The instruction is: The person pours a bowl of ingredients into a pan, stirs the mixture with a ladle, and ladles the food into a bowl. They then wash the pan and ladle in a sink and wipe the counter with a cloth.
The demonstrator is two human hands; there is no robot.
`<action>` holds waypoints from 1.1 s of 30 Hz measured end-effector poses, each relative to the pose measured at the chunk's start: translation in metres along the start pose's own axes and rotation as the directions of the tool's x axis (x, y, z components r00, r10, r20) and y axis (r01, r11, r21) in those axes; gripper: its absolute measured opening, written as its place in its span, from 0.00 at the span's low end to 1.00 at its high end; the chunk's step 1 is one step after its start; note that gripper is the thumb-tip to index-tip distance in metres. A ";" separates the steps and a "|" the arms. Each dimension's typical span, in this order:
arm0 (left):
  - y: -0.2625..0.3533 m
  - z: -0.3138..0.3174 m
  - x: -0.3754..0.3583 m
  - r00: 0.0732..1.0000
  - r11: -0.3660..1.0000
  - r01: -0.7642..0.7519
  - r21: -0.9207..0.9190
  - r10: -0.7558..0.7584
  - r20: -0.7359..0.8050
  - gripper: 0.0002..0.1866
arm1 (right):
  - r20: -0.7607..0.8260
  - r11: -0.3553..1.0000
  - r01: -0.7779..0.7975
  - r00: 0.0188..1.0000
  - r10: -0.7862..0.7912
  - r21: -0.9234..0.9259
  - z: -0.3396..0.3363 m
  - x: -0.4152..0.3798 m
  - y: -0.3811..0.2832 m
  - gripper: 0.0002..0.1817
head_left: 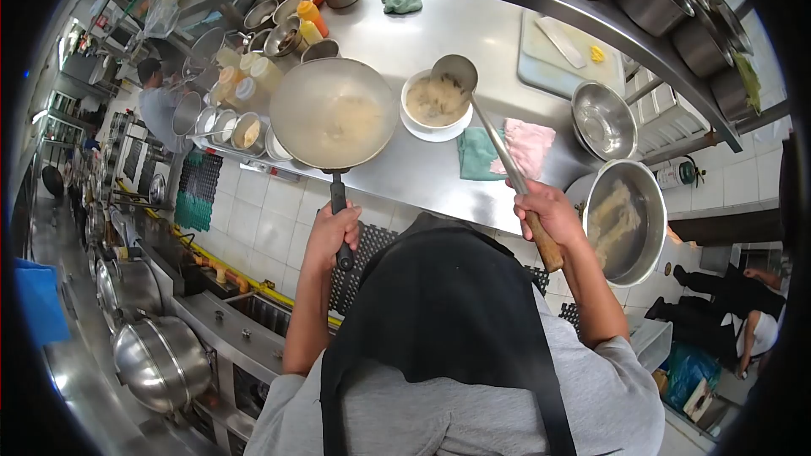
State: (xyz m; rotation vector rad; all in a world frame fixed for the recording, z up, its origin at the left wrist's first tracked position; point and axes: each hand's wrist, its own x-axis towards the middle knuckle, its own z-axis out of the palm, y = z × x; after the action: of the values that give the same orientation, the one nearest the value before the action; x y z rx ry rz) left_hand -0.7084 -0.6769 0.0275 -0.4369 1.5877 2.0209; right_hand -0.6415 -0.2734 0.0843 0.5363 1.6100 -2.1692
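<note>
My left hand [336, 232] is closed round the black handle of a wok [308, 93], whose bowl is over the steel counter with some pale liquid in it. In my right hand [549, 213] is the wooden grip of a long steel ladle [498, 142]. The ladle's head is over a white bowl [425, 115], which stands on a white plate [437, 132] and holds cloudy soup with darker pieces. Right of the bowl, a green cloth [479, 154] and a pink cloth [525, 148] lie together on the counter.
A large pot [655, 224] with pale contents stands at the right, below a steel mixing bowl [605, 120]. A cleaver [560, 40] lies on the cutting board [532, 67]. Squeeze bottles [263, 74] stand left of the wok. Other people [160, 101] are at the far left and right.
</note>
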 end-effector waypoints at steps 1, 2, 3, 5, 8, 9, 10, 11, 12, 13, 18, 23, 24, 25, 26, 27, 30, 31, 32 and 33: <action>0.001 -0.001 -0.001 1.000 1.000 -0.004 0.004 0.004 -0.001 0.11 | -0.004 1.000 0.002 1.000 -0.002 -0.012 0.000 0.000 0.000 0.21; 0.001 -0.002 -0.001 1.000 1.000 -0.002 0.003 0.002 -0.006 0.11 | -0.011 1.000 0.004 1.000 -0.005 -0.023 0.000 -0.001 0.000 0.21; 0.001 -0.002 -0.001 1.000 1.000 0.001 0.003 -0.001 -0.009 0.10 | -0.018 0.999 0.007 1.000 -0.008 -0.033 -0.001 -0.002 0.000 0.21; 0.003 -0.001 -0.001 1.000 1.000 0.008 0.009 -0.008 -0.012 0.10 | -0.028 0.999 0.030 0.999 -0.031 -0.038 0.001 -0.004 -0.002 0.20; 0.004 0.000 0.000 1.000 1.000 0.015 0.025 -0.014 -0.011 0.09 | -0.079 0.941 0.008 0.996 -0.037 -0.338 0.005 -0.009 -0.007 0.23; 0.003 0.001 0.001 1.000 0.999 0.014 0.030 -0.014 -0.010 0.09 | -0.103 0.880 -0.015 0.994 -0.039 -0.476 0.005 -0.011 -0.008 0.24; 0.003 0.001 0.003 1.000 0.999 0.014 0.035 -0.013 -0.009 0.09 | -0.121 0.788 0.052 0.980 -0.158 -0.614 0.001 -0.010 0.000 0.26; 0.003 0.003 0.004 1.000 0.999 0.013 0.046 -0.013 0.003 0.09 | -0.116 0.668 0.104 0.954 -0.276 -0.737 -0.007 -0.008 0.016 0.29; 0.004 0.005 0.004 1.000 0.998 0.013 0.056 -0.014 0.012 0.09 | -0.088 0.525 0.140 0.918 -0.386 -0.840 -0.003 -0.010 0.019 0.31; 0.005 0.007 0.004 1.000 0.998 0.011 0.063 -0.012 0.018 0.09 | -0.098 0.546 0.128 0.926 -0.366 -0.828 -0.001 -0.012 0.019 0.32; 0.005 0.018 0.009 0.997 0.996 -0.001 0.084 -0.006 0.081 0.10 | -0.103 0.717 0.083 0.972 -0.213 -0.693 0.011 -0.019 -0.001 0.33; 0.006 0.029 0.018 0.991 0.993 -0.016 0.113 0.000 0.136 0.10 | 0.069 0.497 0.230 0.944 -0.321 -0.837 0.029 0.010 -0.014 0.32; 0.006 0.032 0.020 0.990 0.992 -0.028 0.126 0.009 0.144 0.10 | 0.061 0.456 0.220 0.939 -0.338 -0.863 0.032 0.017 -0.009 0.29; 0.007 0.036 0.021 0.989 0.990 -0.041 0.136 0.020 0.149 0.10 | 0.086 0.461 0.236 0.942 -0.323 -0.856 0.030 0.016 -0.008 0.30; 0.007 0.038 0.022 0.988 0.988 -0.054 0.143 0.032 0.148 0.10 | 0.117 0.464 0.256 0.945 -0.306 -0.848 0.029 0.015 -0.008 0.30; 0.009 0.041 0.023 0.989 0.987 -0.051 0.154 0.028 0.145 0.10 | 0.151 0.467 0.276 0.946 -0.287 -0.840 0.027 0.014 -0.007 0.30; 0.011 0.047 0.026 0.991 0.985 -0.046 0.164 0.025 0.131 0.11 | 0.094 0.538 0.187 0.976 -0.195 -0.822 0.024 -0.002 -0.021 0.32; 0.010 0.048 0.026 0.991 0.986 -0.051 0.160 0.030 0.130 0.11 | 0.045 0.557 0.123 0.988 -0.151 -0.822 0.024 -0.007 -0.024 0.32; 0.010 0.049 0.026 0.991 0.986 -0.055 0.159 0.034 0.131 0.11 | 0.114 0.534 0.251 0.954 -0.276 -0.807 0.004 0.010 -0.007 0.32; 0.012 0.050 0.025 0.991 0.983 -0.063 0.170 0.041 0.129 0.11 | 0.068 0.505 0.166 0.976 -0.207 -0.847 0.019 0.001 -0.039 0.31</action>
State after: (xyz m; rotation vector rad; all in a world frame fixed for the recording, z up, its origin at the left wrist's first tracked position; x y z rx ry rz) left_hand -0.7318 -0.6253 0.0364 -0.2010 1.6952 1.8870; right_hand -0.6639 -0.2817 0.1210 0.0767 2.5577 -1.1644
